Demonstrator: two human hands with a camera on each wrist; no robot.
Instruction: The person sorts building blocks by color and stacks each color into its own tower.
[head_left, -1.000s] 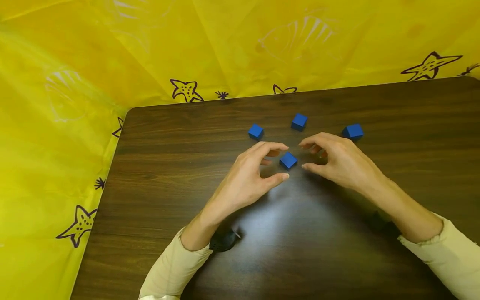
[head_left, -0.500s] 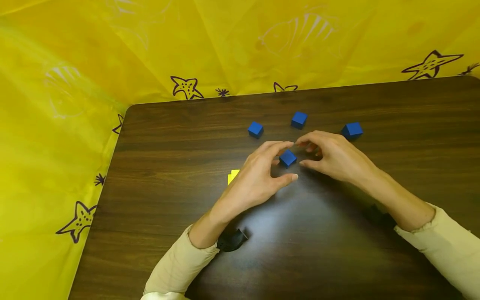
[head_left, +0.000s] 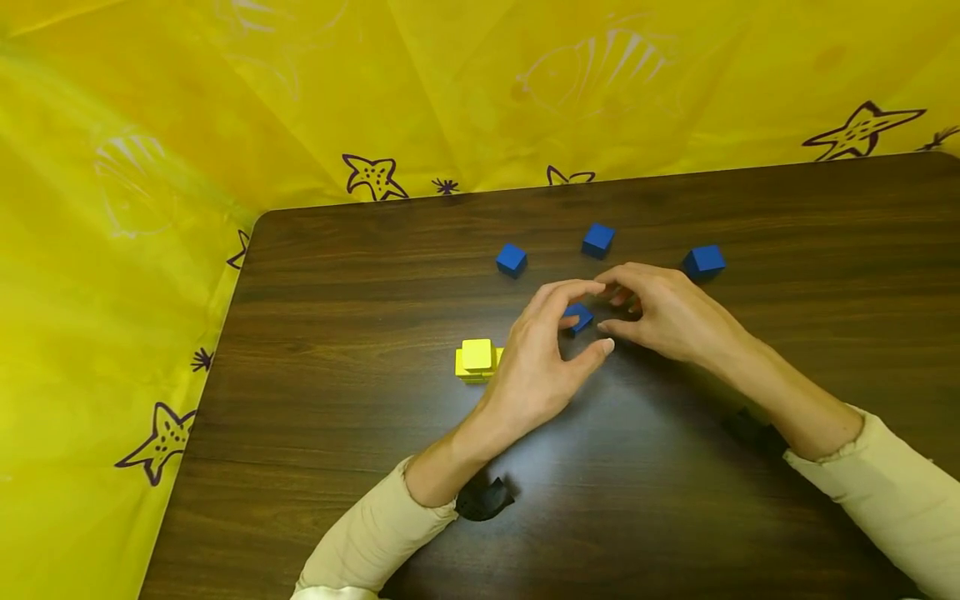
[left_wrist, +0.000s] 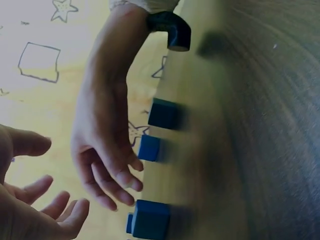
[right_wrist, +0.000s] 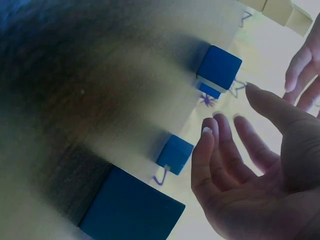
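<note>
In the head view, my left hand (head_left: 536, 375) hovers with curved fingers and a spread thumb just left of a blue block (head_left: 582, 313), partly covering it. My right hand (head_left: 667, 312) faces it from the right, its fingers bent loosely with nothing between them. The fingertips of both hands almost meet beyond the block; whether they touch is hard to tell. Both wrist views show the hands, left (left_wrist: 35, 205) and right (right_wrist: 265, 175), above the tabletop holding nothing. Beside the left hand's outer edge stands a group of yellow blocks (head_left: 477, 357), one on top, partly hidden by that hand.
Farther back on the dark wooden table (head_left: 337, 292) lie three more blue blocks: a left one (head_left: 512, 260), a middle one (head_left: 598, 241) and a right one (head_left: 704, 262) near the right hand's knuckles. Yellow patterned cloth (head_left: 465, 92) borders the table's back and left edges.
My left hand has moved rightward, closer to the right hand, and now partly covers the near blue block. This uncovers the yellow blocks behind it. The right hand has shifted only slightly left.
</note>
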